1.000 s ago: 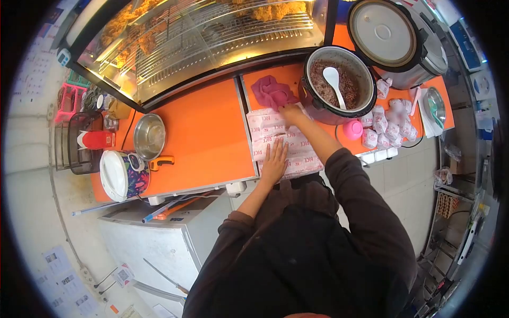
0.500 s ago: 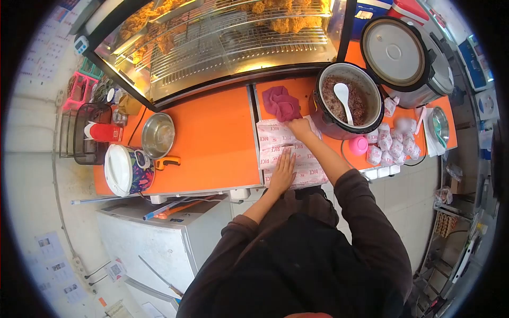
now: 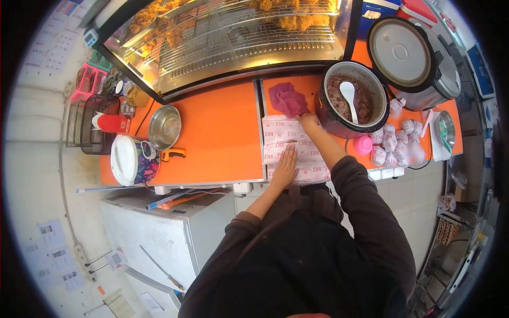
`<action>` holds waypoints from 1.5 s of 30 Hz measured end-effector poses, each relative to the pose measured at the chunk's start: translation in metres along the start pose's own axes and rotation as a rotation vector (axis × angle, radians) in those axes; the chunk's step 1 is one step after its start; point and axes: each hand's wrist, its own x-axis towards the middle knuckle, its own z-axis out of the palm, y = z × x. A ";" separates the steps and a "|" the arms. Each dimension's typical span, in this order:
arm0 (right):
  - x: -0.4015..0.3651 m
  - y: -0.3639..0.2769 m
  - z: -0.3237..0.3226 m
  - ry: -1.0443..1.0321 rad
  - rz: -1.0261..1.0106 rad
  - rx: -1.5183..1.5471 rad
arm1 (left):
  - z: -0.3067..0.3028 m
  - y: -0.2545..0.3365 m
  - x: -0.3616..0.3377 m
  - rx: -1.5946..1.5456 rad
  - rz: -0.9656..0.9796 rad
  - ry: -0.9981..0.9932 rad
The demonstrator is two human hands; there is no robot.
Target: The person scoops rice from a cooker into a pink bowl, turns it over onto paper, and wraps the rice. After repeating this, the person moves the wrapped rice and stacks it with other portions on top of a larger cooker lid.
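Printed pink-and-white rice wrapping paper [image 3: 275, 139] lies flat on the orange counter in front of me. My left hand [image 3: 287, 163] rests on it with fingers stretched out, holding nothing. At the paper's upper edge is my right hand [image 3: 308, 122], its fingers curled together close to a crumpled maroon cloth [image 3: 288, 99]; what they grip, if anything, is hidden. Just right of that hand stands an open rice cooker pot [image 3: 330, 117] of reddish-brown rice, with a white rice paddle [image 3: 348, 95] lying in it. Several wrapped rice portions [image 3: 389, 140] sit farther right.
Behind the counter a glass warmer [image 3: 233, 69] holds fried chicken. Beside the pot are a pink cup [image 3: 362, 144] and another open cooker lid [image 3: 401, 52]. At left stand a metal bowl [image 3: 165, 127], an orange-handled tool [image 3: 173, 153] and a white-lidded tub [image 3: 126, 159].
The camera view has shifted slightly, moving the scene to the right. My right hand has moved a little up the paper toward the cloth. My left hand stays flat on the paper.
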 end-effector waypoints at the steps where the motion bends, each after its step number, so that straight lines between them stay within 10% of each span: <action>1: -0.001 -0.002 0.002 0.014 0.015 -0.077 | -0.001 0.001 0.000 0.005 0.000 0.003; 3: -0.008 -0.005 0.012 0.027 0.025 -0.156 | -0.001 0.002 0.000 0.009 -0.003 0.003; 5: -0.023 -0.005 0.025 0.512 -0.154 -0.214 | 0.000 0.000 0.000 0.014 -0.008 0.004; 19: -0.159 -0.049 0.076 1.055 -0.464 0.363 | 0.055 -0.001 -0.013 0.328 0.063 0.096; 29: -0.168 -0.039 0.092 1.096 -0.558 0.454 | 0.046 -0.008 -0.011 0.146 0.014 0.021; 34: -0.169 -0.036 0.104 1.025 -0.593 0.384 | 0.001 -0.031 -0.028 0.105 0.469 0.485; 45: -0.156 -0.004 0.140 1.002 -0.466 0.496 | 0.024 -0.074 -0.016 -0.038 0.200 0.249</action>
